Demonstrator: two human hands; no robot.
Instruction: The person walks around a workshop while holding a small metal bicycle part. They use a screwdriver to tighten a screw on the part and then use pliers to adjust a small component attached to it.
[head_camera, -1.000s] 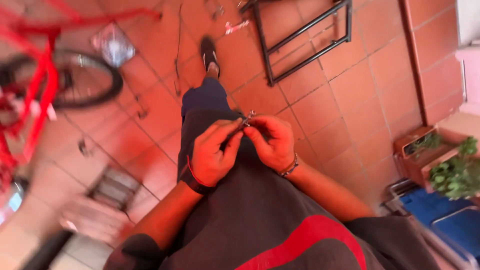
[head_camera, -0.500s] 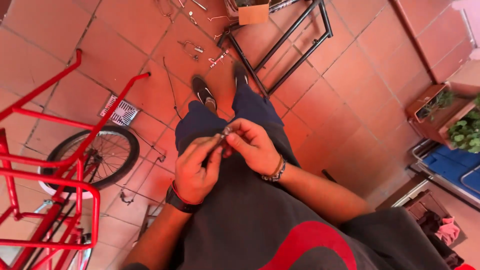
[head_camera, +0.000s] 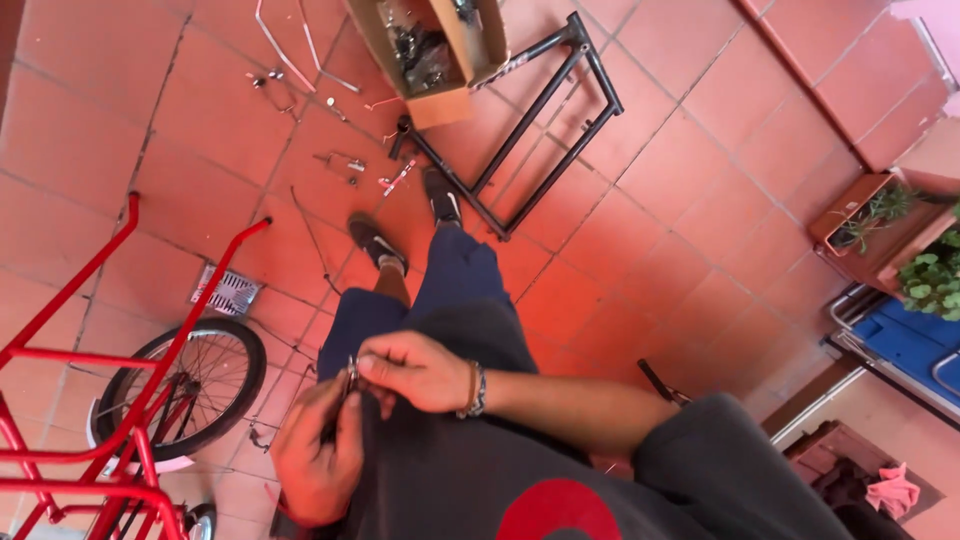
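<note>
Both my hands meet in front of my lap over my dark shorts. My left hand (head_camera: 318, 455) is closed around a small dark metal part (head_camera: 351, 376) that pokes up between the fingers. My right hand (head_camera: 412, 370), with a beaded bracelet on the wrist, pinches the top of the same part with thumb and forefinger. The part is too small to tell its kind. My two feet in dark shoes (head_camera: 377, 242) rest on the red tiled floor (head_camera: 680, 180).
A black bicycle frame (head_camera: 540, 130) lies on the tiles ahead, with a cardboard box of parts (head_camera: 430, 50) at its far end. Small tools and cables (head_camera: 345, 165) are scattered left of it. A red bicycle with wheel (head_camera: 170, 390) stands left. Planters (head_camera: 880, 225) and a blue crate (head_camera: 900, 345) sit right.
The view has swung so the black frame and box come into sight ahead. My hands have dropped lower and closer to my body, still on the small part.
</note>
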